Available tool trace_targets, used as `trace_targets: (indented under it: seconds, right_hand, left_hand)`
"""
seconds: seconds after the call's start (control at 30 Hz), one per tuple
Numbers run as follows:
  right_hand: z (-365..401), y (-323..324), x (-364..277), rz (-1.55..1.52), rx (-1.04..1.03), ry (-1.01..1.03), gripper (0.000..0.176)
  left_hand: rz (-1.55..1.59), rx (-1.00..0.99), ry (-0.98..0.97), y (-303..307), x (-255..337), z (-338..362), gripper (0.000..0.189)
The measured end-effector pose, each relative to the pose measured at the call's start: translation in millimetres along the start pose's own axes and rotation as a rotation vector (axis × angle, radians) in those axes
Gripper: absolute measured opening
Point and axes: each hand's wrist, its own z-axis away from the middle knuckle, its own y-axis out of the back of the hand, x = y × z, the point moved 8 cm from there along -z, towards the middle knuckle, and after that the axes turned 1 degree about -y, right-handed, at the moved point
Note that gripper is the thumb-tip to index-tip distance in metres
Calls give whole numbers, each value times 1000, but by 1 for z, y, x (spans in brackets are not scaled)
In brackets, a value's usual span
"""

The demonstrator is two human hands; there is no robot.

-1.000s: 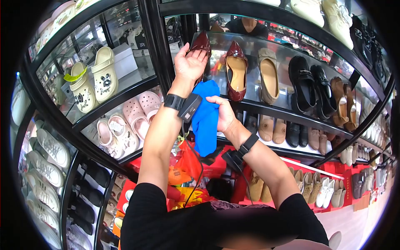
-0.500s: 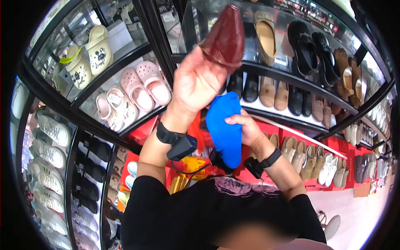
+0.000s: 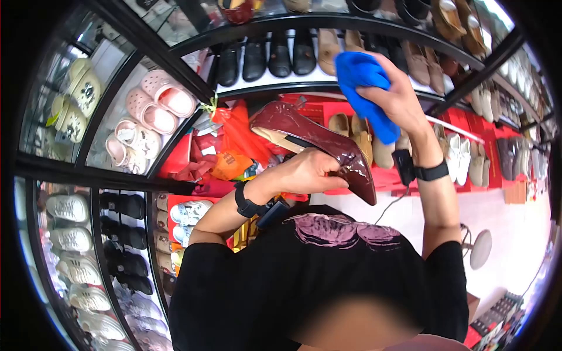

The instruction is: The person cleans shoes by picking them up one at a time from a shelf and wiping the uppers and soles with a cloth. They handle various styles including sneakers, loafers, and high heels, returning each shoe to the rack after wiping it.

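Observation:
A shiny burgundy pointed-toe pump (image 3: 322, 139) is held in front of my chest, its toe pointing down to the right and its beige lining facing left. The fingers of my left hand (image 3: 307, 171) are closed on its side near the toe. To the upper right, my right hand (image 3: 401, 96) grips a bright blue cloth (image 3: 354, 76), bunched at the top with one end hanging down. The cloth is apart from the pump. At the top edge, part of another burgundy shoe (image 3: 237, 11) shows on a glass shelf.
Black-framed shelves surround me. Black loafers (image 3: 280, 55) line the shelf ahead; pink clogs (image 3: 170, 96) and white sneakers (image 3: 79, 240) stand to the left. A red bag (image 3: 243, 131) lies beyond my left arm. Several pairs of flats sit behind the pump.
My left hand has come down from the glass shelf with the burgundy pump, now closed on it near the toe. My right hand has moved up and right with the cloth. The view has shifted.

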Motion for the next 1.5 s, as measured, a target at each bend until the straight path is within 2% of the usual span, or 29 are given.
trace_targets:
  seconds: [0.03,0.1,0.13,0.17,0.2,0.23,0.3,0.4,0.43,0.5,0.53,0.57,0.6,0.63,0.67,0.7,0.77,0.83,0.9,0.97,1.03,1.07,1.13,1.17,1.23,1.3,1.37,1.43,1.5]
  right_hand:
    - [-1,-7,-18,165,-37,142,47]
    - [4,-29,-43,466,-75,573,51]
    - [10,-42,-46,546,-123,580,51]
    - [14,-56,-49,625,-174,590,52]
    - [18,-67,-48,747,-163,704,50]
    - [22,-75,-45,814,-209,705,49]
    - [30,-78,-41,879,-236,712,46]
    - [48,-72,-36,934,-244,729,42]
    - [57,-71,-33,945,-259,742,43]
    - [70,-71,-16,976,-326,619,47]
    - [76,-67,-15,973,-330,623,47]
    - [78,-61,-8,1020,-332,539,49]
    - [79,-55,-1,1068,-332,455,52]
    - [83,-55,1,1068,-331,457,52]
    - [85,-49,6,1060,-253,411,56]
    - [87,-44,11,1053,-174,364,59]
    - [92,-45,19,1055,-106,356,58]
    - [93,-40,27,1136,28,326,49]
    - [91,-43,35,1226,81,310,48]
    - [88,-44,39,1317,139,289,47]
    - [84,-45,37,1353,218,313,47]
    - [83,-46,40,1356,223,308,47]
    - [80,-48,41,1358,288,316,51]
    - [79,-51,42,1358,287,319,51]
    - [80,-53,42,1249,351,356,55]
    - [80,-57,46,1218,368,367,58]
    - [82,-59,48,1184,386,383,60]
    - [86,-61,51,1040,375,389,61]
    - [92,-65,57,936,350,378,61]
  left_hand:
    - [-85,-63,12,-13,-3,0,15]
    - [-147,-170,35,-34,-5,-5,12]
    - [-223,-261,58,-46,-7,-7,9]
    - [-219,-263,58,-52,-5,-8,9]
    - [-278,-247,-7,-56,1,-10,12]
    - [-341,-229,-72,-58,7,-11,15]
    - [-302,-227,-44,-60,4,-10,16]
    - [-253,-78,-118,-50,5,-6,17]
    - [-253,-37,-30,-41,-2,-3,16]
    - [-256,41,142,-25,-16,1,17]
    - [-148,112,154,-18,-18,0,19]
    - [-41,183,164,-11,-22,0,20]
    - [-43,187,163,-6,-23,0,20]
    - [-127,132,249,-4,-31,3,19]
    - [-211,75,334,-3,-38,5,17]
    - [-212,75,330,-3,-44,4,17]
    - [239,322,325,6,-61,6,12]
    - [228,374,353,9,-72,2,9]
    - [283,462,463,10,-95,3,11]
    - [416,501,418,6,-94,-5,11]
    - [746,589,401,6,-82,-12,17]
    - [747,581,400,8,-79,-15,17]
    - [1038,532,292,6,-71,-23,26]
    - [1038,533,290,7,-69,-25,26]
    - [1383,618,284,1,-72,-27,34]
    - [1440,645,272,2,-83,-24,27]
    - [1649,568,271,0,-89,-25,39]
    - [1658,583,275,5,-89,-23,40]
    - [1746,549,191,15,-76,-23,33]
